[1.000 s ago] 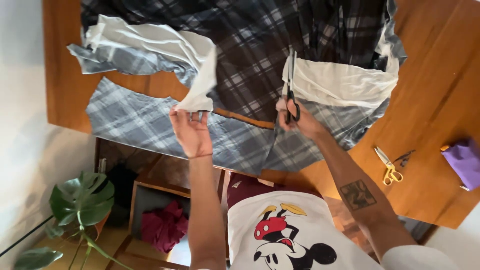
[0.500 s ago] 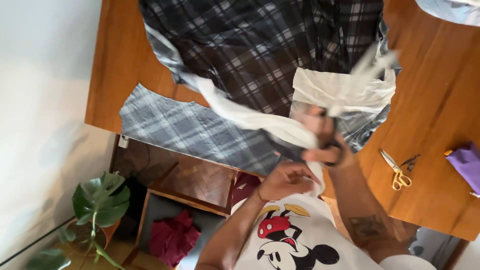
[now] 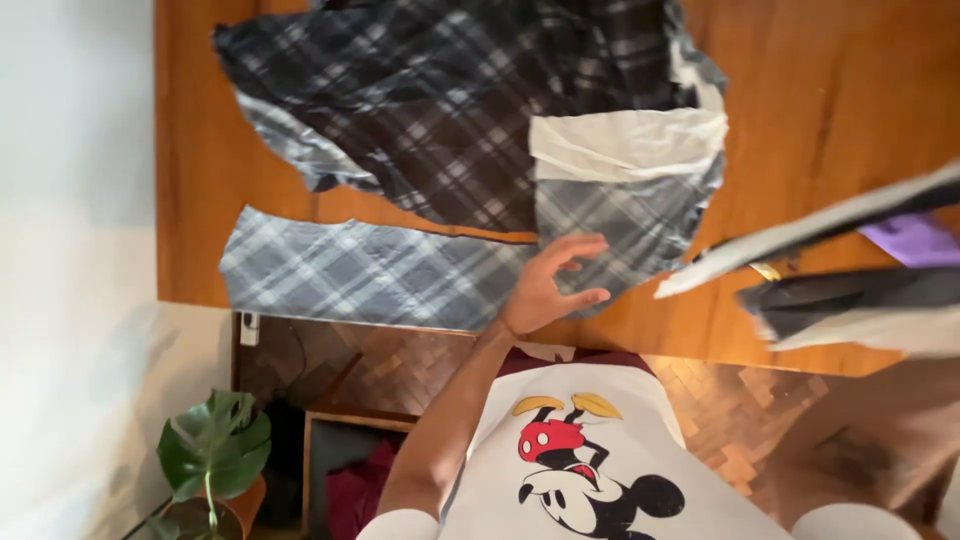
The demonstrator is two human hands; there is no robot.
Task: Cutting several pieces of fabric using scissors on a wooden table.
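Plaid fabric (image 3: 450, 130) on the table (image 3: 840, 120), left hand (image 3: 550, 285) over its near edge, plant (image 3: 215, 455) below-left.

The left hand (image 3: 548, 285) has let go of the strip and now hovers open, lower centre; the strip (image 3: 800, 235), blurred, apparently swung off right.

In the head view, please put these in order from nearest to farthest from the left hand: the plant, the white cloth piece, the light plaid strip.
From the left hand:
1. Light plaid strip, on the table edge, reaching up to the hand.
2. White cloth piece, farther up the table, on the dark plaid fabric.
3. Plant, on the floor by the wall, below the table.
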